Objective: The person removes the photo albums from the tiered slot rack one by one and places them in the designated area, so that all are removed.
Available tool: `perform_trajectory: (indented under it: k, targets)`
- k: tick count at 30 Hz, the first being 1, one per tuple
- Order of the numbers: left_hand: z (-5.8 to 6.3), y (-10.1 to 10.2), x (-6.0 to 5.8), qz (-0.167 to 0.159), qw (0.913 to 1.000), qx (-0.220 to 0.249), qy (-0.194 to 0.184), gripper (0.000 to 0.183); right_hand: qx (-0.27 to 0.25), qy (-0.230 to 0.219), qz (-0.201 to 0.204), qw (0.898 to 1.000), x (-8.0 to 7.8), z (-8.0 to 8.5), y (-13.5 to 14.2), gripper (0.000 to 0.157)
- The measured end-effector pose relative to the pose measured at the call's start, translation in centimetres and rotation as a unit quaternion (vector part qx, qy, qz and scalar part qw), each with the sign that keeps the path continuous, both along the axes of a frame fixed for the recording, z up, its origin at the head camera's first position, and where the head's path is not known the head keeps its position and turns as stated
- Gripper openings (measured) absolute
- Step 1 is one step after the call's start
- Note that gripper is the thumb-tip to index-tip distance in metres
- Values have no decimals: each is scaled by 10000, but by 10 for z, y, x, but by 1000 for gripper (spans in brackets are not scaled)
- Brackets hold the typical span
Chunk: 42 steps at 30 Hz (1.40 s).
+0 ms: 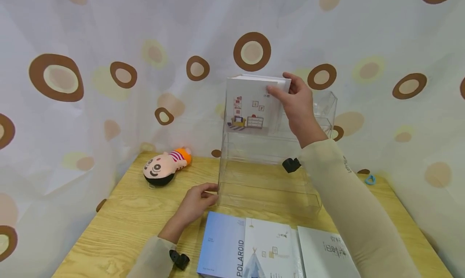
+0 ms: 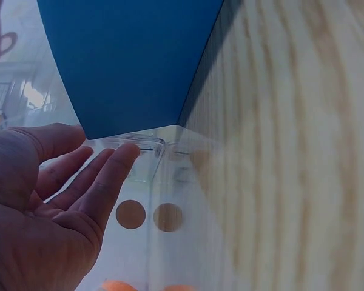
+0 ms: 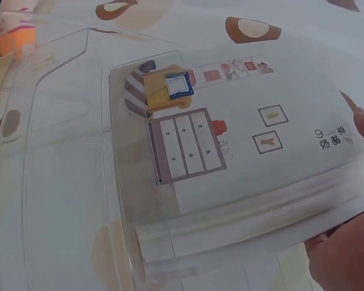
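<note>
My right hand [image 1: 298, 102] grips a thick white book [image 1: 250, 108] by its upper right edge, thumb on the front cover and fingers behind. Drawings of a chair and a dresser decorate that cover. The book's lower part sits inside the top tier of a clear acrylic rack [image 1: 269, 197], as the right wrist view shows through the transparent front panel [image 3: 139, 182]. Low on the rack's left side, my left hand [image 1: 196, 203] touches its edge with loosely extended fingers. Close by that hand is a blue POLAROID book [image 1: 223, 241], its dark blue face large in the left wrist view.
A white book with a tent drawing [image 1: 267, 245] and another white book [image 1: 323, 249] lie in front of the rack. A plush doll [image 1: 163, 169] lies at the left back of the wooden table [image 1: 120, 225]. A small blue ring [image 1: 370, 180] lies at right, before a patterned curtain [image 1: 152, 23].
</note>
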<state>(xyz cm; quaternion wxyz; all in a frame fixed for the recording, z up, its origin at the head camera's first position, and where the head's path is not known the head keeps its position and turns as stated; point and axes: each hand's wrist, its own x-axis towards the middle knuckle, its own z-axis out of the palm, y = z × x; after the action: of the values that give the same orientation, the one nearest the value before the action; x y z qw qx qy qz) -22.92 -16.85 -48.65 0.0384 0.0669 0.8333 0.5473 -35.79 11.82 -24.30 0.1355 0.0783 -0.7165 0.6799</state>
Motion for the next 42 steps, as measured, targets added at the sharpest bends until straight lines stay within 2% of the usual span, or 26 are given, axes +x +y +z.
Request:
perform_trajectory:
  k: [6,16,23,28,36,42]
  targets:
    - [0,3,1,72,10000,22,-34,39,-314,203,-106,9992,2,4,-5,58]
    - [-1,0,1,32,10000,21,-60,39,-519,134,-53,9985,1,0,-9,52]
    - [1,0,2,51,10000,28,-76,39,-702,225,45,9973,1,0,-11,42]
    - [0,0,0,11,10000,29,-71,38,-873,248,22,9959,2,1,-10,34]
    - [0,0,-1,11,10000,70,-19,38,-978,345,23,9946,0,1,-10,35]
    - [0,0,0,-7,10000,48,-50,38,-1076,351,-49,9936,0,3,-9,25]
